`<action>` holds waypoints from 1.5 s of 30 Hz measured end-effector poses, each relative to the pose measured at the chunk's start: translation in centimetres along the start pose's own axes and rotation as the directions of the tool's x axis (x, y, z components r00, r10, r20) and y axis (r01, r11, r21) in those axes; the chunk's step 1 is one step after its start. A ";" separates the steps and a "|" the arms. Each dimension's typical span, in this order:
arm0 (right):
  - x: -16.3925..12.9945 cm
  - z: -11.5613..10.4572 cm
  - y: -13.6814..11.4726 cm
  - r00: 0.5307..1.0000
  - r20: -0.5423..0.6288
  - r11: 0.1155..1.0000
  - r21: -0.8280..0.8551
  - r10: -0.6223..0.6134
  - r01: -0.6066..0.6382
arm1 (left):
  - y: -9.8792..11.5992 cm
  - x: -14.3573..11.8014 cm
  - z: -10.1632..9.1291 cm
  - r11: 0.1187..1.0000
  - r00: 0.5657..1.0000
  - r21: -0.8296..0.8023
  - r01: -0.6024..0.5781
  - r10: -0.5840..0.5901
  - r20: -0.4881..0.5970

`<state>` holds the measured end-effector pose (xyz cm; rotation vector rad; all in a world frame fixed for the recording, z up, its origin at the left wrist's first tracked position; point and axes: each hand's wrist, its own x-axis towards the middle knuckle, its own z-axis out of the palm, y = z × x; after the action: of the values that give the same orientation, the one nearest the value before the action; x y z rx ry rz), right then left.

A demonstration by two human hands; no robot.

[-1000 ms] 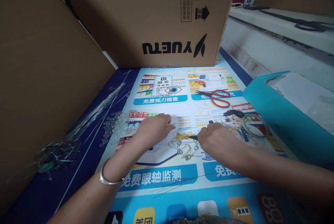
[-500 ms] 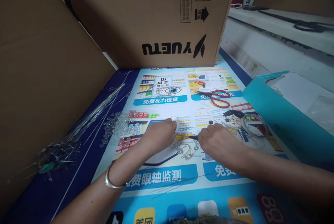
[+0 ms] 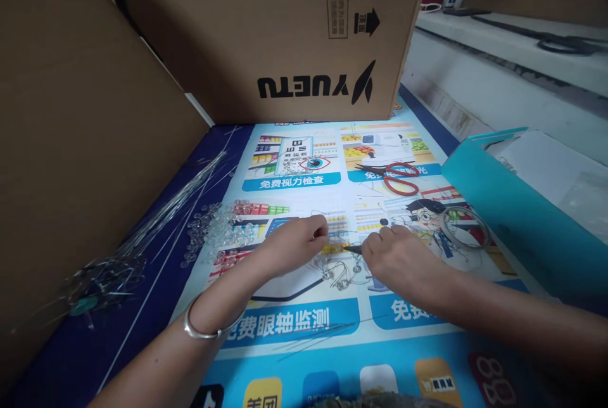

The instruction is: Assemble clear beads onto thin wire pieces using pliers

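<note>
My left hand [image 3: 300, 243], a silver bangle on its wrist, is closed in a pinch on thin wire above the printed sheet. Opposite it, my right hand [image 3: 396, 262] is wrapped round a tool whose dark pointed tip [image 3: 352, 249] looks like pliers; the fist hides the handles. That tip points left toward my left fingertips. Just below and between both hands lies a tangle of thin wire with clear beads [image 3: 341, 275]. Left of my left hand a pile of clear beads [image 3: 218, 230] is spread on the sheet and the dark blue cloth.
Red-handled scissors [image 3: 401, 178] and a wire coil [image 3: 465, 228] lie beyond my right hand. A turquoise box [image 3: 503, 205] stands at right. Cardboard [image 3: 304, 28] walls the back and left. A bundle of wires [image 3: 175, 199] lies at left; loose wires [image 3: 318, 334] lie in front.
My left hand has turned slightly, its fingertips shifting a little right and its wrist a little left. My right hand with the pliers has barely moved.
</note>
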<state>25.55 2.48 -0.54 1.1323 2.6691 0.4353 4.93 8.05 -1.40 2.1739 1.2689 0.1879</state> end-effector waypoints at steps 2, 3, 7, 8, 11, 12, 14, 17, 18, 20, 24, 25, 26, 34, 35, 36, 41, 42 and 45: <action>-0.1 0.2 0.0 1.000 -0.025 1.000 -0.002 0.005 -0.005 | 0.2 0.1 0.3 0.992 0.999 -0.125 -0.019 0.015 -0.032; -0.1 0.2 0.0 1.000 -0.030 1.000 -0.004 0.004 -0.004 | 0.3 0.2 0.6 0.989 0.998 -0.146 -0.025 0.017 -0.056; -0.2 0.1 0.0 0.999 -0.033 1.000 -0.013 0.004 -0.005 | 0.8 0.2 1.3 1.000 0.988 0.003 -0.014 0.015 -0.154; -0.2 0.1 0.0 0.999 -0.034 1.000 -0.012 0.004 -0.004 | 0.9 0.2 1.4 0.999 0.986 0.046 -0.012 0.019 -0.163; -0.3 0.3 0.0 0.999 -0.048 1.000 -0.011 0.006 -0.006 | 1.3 0.0 1.3 0.993 0.990 0.116 -0.020 0.036 -0.139; -0.3 0.3 -0.1 0.999 -0.051 1.000 -0.011 0.007 -0.007 | 1.4 -0.1 1.3 0.991 0.991 0.135 -0.021 0.038 -0.126; -0.3 0.4 -0.1 0.999 -0.052 1.000 -0.010 0.014 -0.014 | 1.5 -0.2 1.3 0.985 0.993 0.174 -0.018 0.038 -0.110; -0.3 0.2 0.1 0.999 -0.036 1.000 0.004 0.029 -0.029 | 1.3 -0.2 1.2 0.976 0.993 0.217 -0.014 0.040 -0.113; -0.3 0.1 0.3 0.999 -0.024 0.999 0.014 0.036 -0.036 | 1.2 -0.1 1.2 0.976 0.993 0.217 -0.017 0.043 -0.114; -0.3 -0.3 0.6 0.999 0.006 0.998 0.045 0.046 -0.046 | 1.0 -0.1 1.2 0.979 0.992 0.204 -0.023 0.048 -0.117; 0.1 -1.0 1.2 0.998 0.051 0.994 0.099 0.038 -0.043 | 0.7 0.0 1.0 0.984 0.993 0.174 -0.030 0.050 -0.108; 0.3 -1.1 1.2 0.997 0.060 0.994 0.102 0.038 -0.044 | 0.7 0.0 1.0 0.985 0.994 0.170 -0.032 0.049 -0.100; 0.5 -1.3 1.2 0.997 0.073 0.994 0.102 0.036 -0.044 | 0.7 0.0 1.0 0.986 0.995 0.167 -0.030 0.045 -0.091; 1.5 -1.9 0.9 0.990 0.140 0.998 0.063 -0.007 -0.002 | 0.8 0.2 1.4 0.990 0.998 0.140 -0.011 0.020 -0.061; 1.5 -1.9 0.9 0.990 0.143 0.998 0.062 -0.011 0.002 | 0.7 0.3 1.4 0.991 0.998 0.130 -0.008 0.016 -0.058; 1.5 -2.0 0.9 0.989 0.147 0.998 0.063 -0.015 0.005 | 0.6 0.4 1.5 0.993 0.998 0.117 -0.008 0.015 -0.054; 1.3 -2.0 1.0 0.988 0.152 0.996 0.087 -0.025 0.012 | 0.3 0.8 1.5 0.999 0.999 0.023 -0.037 0.038 -0.030; 1.2 -1.9 1.0 0.988 0.149 0.996 0.092 -0.028 0.015 | 0.2 0.9 1.5 0.999 0.999 0.013 -0.038 0.038 -0.030; 1.0 -1.8 1.0 0.990 0.138 0.995 0.102 -0.036 0.021 | 0.2 0.9 1.7 0.999 0.998 0.024 -0.034 0.035 -0.043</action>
<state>25.02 3.57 1.40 1.1067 2.6067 0.2100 6.22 8.00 -2.80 2.2238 1.2631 0.2366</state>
